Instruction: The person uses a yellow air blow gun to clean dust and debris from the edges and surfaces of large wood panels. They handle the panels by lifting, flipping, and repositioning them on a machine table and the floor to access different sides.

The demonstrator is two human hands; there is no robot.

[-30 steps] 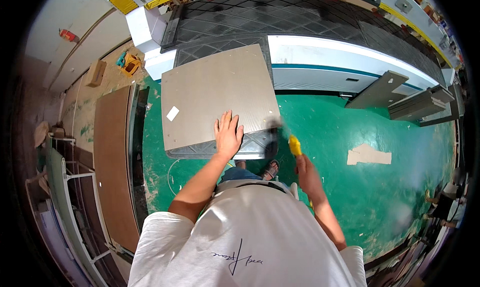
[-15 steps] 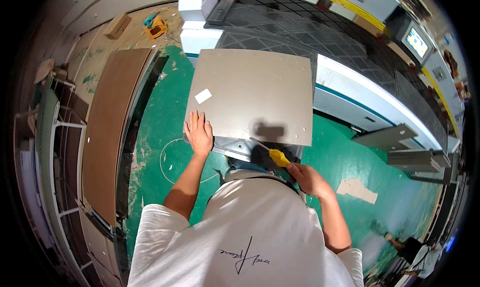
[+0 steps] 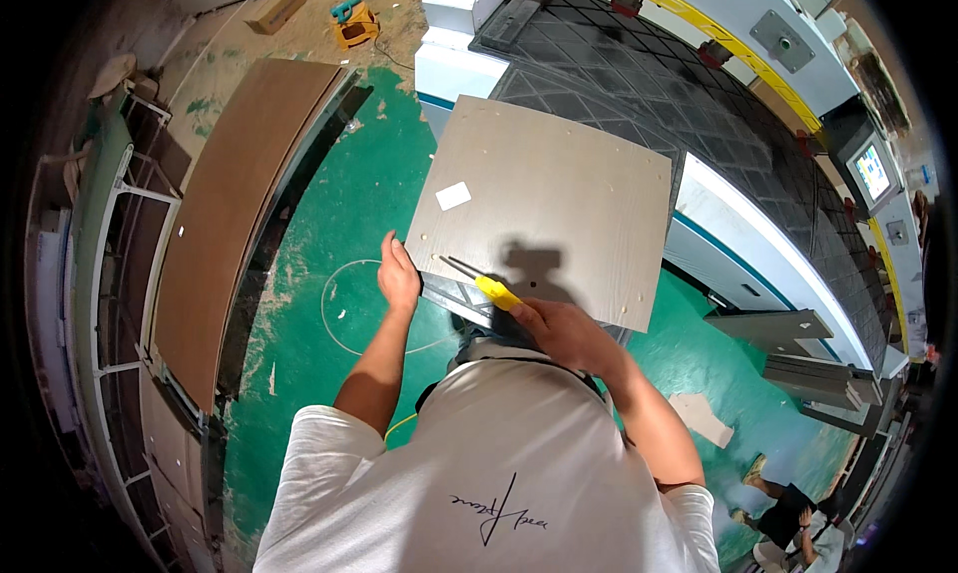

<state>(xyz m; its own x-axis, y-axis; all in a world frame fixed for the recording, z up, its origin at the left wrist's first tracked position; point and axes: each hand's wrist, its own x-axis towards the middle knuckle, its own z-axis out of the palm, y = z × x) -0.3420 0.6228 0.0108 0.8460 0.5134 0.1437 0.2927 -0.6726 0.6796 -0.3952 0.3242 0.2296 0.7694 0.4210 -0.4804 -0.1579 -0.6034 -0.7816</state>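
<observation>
In front of me a grey-brown wood-grain panel lies over a dark slatted support, turned slightly clockwise. Small holes dot it near its edges, and a white label sits on its left part. My left hand grips the panel's left edge close to the near corner; some fingers are hidden. My right hand is closed around a yellow air blow gun with a thin metal nozzle. The nozzle tip points at a hole near the panel's near-left corner.
A machine with a dark gridded bed, yellow rail and screen stands ahead and right. Brown boards are stacked left beside a metal rack. Grey panels lean right. A person is at lower right.
The blow gun has swung leftward and forward over the panel's near-left corner. My left hand has gone from lying on the panel to its edge. The panel appears rotated clockwise, the view too.
</observation>
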